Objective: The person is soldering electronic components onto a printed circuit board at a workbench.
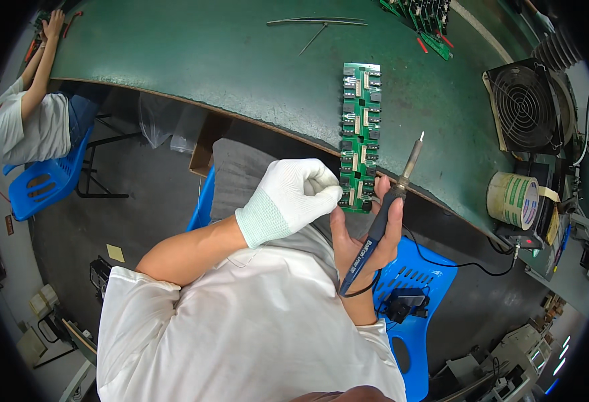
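Left hand (291,193), white knit glove with pale green ribbed cuff: fingers curled, thumb and index drawn together at the near left edge of the circuit board (349,141); can't tell if they pinch the board or something small. Right hand (349,242), bare: fingers partly curled, closed around the soldering iron (368,249), some fingertips by the board's near end. Iron slants with metal tip up and away from board, likely keeping the hot end clear. Board lies lengthwise on the green table (207,60), near end past its edge, probably so fingers can reach under. Board: long green strip, black blocks, cream slotted connectors. Iron: dark blue handle, slim metal shaft. Table: smooth, scuffed. Black fan (526,107), round ringed grille, stands right, perhaps for fumes; tape roll (505,199) nearby.
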